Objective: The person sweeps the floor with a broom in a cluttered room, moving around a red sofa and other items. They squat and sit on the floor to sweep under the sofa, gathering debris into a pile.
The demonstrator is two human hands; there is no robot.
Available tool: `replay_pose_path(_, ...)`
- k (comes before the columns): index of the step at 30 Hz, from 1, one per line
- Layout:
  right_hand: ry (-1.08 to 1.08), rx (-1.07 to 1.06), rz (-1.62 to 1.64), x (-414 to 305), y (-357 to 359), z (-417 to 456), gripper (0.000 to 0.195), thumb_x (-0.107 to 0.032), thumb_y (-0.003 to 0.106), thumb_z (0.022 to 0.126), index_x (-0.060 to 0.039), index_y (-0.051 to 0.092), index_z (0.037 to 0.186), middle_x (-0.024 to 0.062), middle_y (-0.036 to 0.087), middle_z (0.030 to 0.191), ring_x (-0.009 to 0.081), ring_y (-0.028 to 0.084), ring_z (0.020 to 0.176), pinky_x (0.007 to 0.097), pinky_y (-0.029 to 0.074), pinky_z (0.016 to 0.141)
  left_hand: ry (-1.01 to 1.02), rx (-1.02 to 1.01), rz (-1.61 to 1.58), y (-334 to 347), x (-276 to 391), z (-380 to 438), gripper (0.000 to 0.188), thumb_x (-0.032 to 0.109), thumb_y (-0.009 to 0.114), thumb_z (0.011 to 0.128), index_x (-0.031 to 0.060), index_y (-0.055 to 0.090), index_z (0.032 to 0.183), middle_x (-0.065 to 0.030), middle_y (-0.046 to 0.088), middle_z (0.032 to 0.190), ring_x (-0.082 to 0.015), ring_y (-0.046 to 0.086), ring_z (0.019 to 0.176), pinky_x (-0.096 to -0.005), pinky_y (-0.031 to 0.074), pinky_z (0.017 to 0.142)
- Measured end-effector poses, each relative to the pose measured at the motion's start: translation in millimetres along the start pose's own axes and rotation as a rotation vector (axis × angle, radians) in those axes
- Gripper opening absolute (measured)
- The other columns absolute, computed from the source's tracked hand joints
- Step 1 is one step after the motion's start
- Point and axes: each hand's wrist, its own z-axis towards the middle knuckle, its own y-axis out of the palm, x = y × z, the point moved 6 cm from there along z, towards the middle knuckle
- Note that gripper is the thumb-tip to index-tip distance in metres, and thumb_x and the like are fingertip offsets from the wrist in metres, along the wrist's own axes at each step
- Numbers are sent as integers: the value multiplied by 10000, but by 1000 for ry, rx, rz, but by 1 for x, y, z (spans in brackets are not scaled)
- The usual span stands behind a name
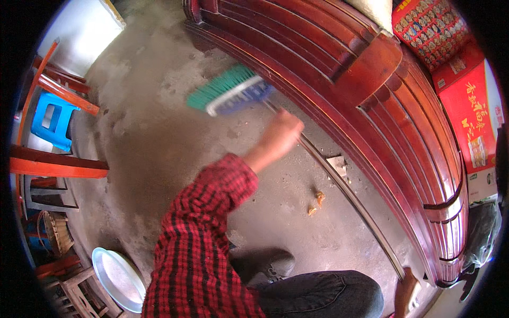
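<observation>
My left hand (281,129), in a red and black checked sleeve, grips the metal handle (352,197) of a broom just behind its head. At the lower right, my right hand (406,293) is closed around the far end of that handle. Green bristles (222,85) and a blue and white head (242,95) look blurred over the concrete floor, beside the lower edge of long varnished red-brown wooden furniture (318,75). Below the handle lie orange-brown scraps (319,197). A flat pale scrap (337,166) lies partly behind the handle, near the furniture.
Red printed cartons (461,119) stand beyond the furniture at right. Along the left are a blue plastic stool (53,123), an orange-red wooden leg (59,165), a woven basket (57,232) and a pale blue basin (119,278). My bent knee (338,292) and dark shoe (274,264) are close below.
</observation>
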Motion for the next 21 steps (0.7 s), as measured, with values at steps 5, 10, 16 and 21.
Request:
replay_pose_path(5,-267,176,-666,167,14,-105,183,-164,501,885,-61,631,962,50,564,638,269,566,598,338,474,544,261,43,-464,43,181,-44,119,136,599,754,96,521,674,-64,521,694,-230,527,725,-393,446,666)
replay_pose_path(10,351,259,-809,282,66,-164,218,-120,467,891,-86,630,1033,39,578,672,248,562,587,321,478,540,395,90,-481,19,307,-71,75,139,612,822,72,583,839,-27,566,746,-158,541,768,-317,475,741)
replay_pose_path(16,-183,206,179,80,43,-67,259,-97,497,886,-133,602,1120,108,579,693,207,533,541,337,449,495,330,162,-206,-37,184,-73,102,194,626,743,132,547,728,7,483,656,-144,508,697,-321,431,616)
replay_pose_path(21,-357,421,47,-127,-5,42,243,47,565,686,-117,572,866,115,574,696,306,599,640,436,437,540,127,110,-48,-81,33,-59,34,178,642,748,165,611,748,-6,587,714,-203,561,755,-370,445,695)
